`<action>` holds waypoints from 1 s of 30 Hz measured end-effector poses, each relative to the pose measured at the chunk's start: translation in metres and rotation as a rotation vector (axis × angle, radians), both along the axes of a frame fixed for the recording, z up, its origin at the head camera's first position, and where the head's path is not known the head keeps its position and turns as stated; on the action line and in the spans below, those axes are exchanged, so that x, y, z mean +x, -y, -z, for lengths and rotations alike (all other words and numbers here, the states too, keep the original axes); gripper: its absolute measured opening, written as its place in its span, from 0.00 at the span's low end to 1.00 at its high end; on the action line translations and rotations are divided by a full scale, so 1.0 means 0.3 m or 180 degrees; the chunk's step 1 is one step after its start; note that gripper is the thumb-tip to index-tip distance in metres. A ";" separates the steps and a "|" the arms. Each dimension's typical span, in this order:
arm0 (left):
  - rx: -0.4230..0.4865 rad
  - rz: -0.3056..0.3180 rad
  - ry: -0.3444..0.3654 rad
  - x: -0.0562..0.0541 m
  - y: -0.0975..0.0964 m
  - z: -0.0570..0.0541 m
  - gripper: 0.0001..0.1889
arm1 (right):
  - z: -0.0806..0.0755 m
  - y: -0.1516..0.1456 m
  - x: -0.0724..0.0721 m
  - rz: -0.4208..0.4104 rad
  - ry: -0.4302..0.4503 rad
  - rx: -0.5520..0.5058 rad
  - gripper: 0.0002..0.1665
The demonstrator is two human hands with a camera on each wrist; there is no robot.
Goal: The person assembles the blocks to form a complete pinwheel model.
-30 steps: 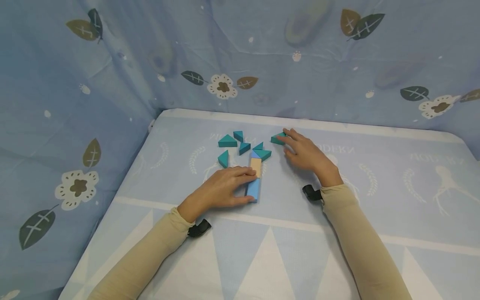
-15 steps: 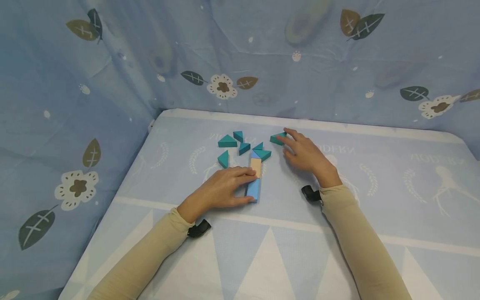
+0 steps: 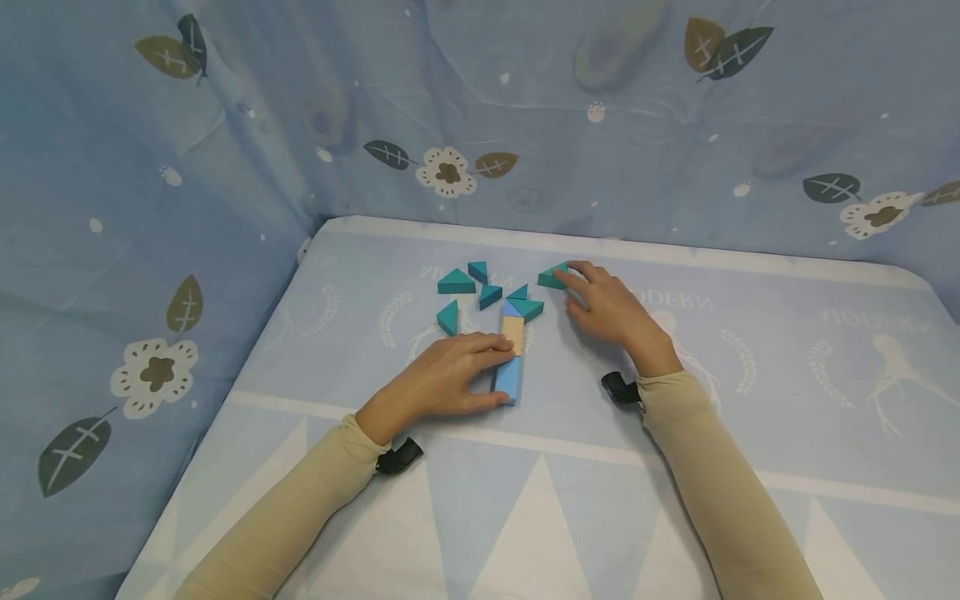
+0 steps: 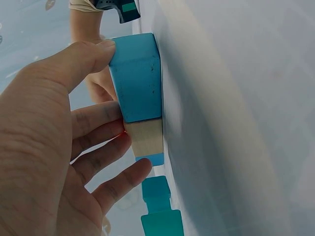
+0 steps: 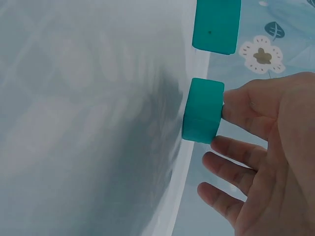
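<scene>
My left hand (image 3: 446, 375) rests beside a short column of blocks, its fingers nearly straight. The thumb touches the near end of the blue block (image 4: 138, 78), and the fingertips lie along the side of the cream block (image 3: 513, 335). A small blue triangle block (image 3: 512, 309) sits at the column's far end, with a teal triangle block (image 3: 529, 310) against it. Farther back, my right hand (image 3: 618, 312) touches another teal triangle block (image 5: 203, 110) with its fingertips, fingers extended and slightly bent. That block lies on the table near the back edge.
Left of the column lie several loose triangle blocks, among them a large teal one (image 3: 455, 282), a dark blue one (image 3: 490, 296) and a teal one (image 3: 447, 317). A patterned cloth covers the table (image 3: 795, 375). A blue flowered curtain (image 3: 540, 100) hangs behind it.
The teal triangle block under my right fingertips has slid slightly left, and the right hand has moved with it. My left hand and the column have stayed put.
</scene>
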State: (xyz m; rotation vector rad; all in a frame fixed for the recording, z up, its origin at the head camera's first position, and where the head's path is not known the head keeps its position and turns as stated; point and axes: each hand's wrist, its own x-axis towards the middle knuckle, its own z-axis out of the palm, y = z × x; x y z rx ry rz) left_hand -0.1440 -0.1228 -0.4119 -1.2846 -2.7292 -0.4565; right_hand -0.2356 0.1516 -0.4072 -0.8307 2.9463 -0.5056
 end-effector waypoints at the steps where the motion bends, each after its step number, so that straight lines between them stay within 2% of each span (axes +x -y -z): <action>1: 0.0000 -0.0003 -0.0001 0.000 0.002 0.000 0.31 | 0.000 0.004 0.000 -0.0007 0.0003 0.0008 0.29; 15: -0.0015 0.0001 0.0020 0.002 0.005 0.002 0.31 | -0.008 0.024 0.009 -0.0019 0.0133 0.0082 0.30; 22: -0.0001 0.0023 0.0004 -0.001 -0.004 -0.002 0.31 | -0.008 0.033 -0.009 -0.0131 0.0135 0.0053 0.30; 30: -0.0006 0.0009 0.0021 0.000 0.000 -0.003 0.30 | -0.029 0.068 -0.043 -0.0313 0.0365 -0.0109 0.28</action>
